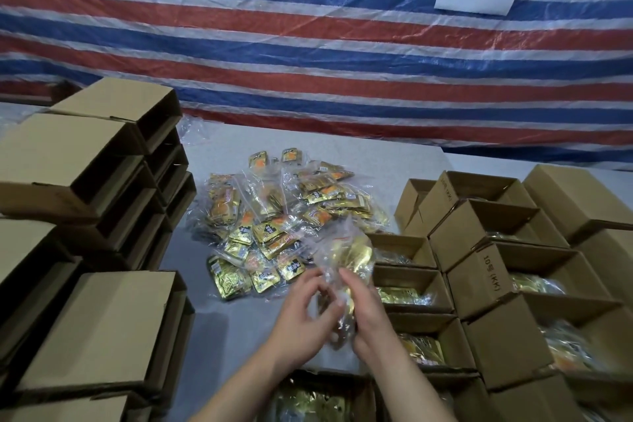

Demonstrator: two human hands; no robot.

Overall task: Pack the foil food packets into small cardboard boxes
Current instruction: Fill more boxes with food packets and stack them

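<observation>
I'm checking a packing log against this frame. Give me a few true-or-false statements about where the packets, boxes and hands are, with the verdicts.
1. Both hands hold one clear bag of foil packets: the left hand, the right hand, the bag. True.
2. The packet pile lies on the table between the box groups. True.
3. The stacked boxes on the left stand upright with packets in them. False: they lie on their sides, and no packets show inside.
4. The open boxes on the right are all empty. False: several show gold packets.
5. The wall sheet is plain white. False: it is striped red, blue and white.
</observation>
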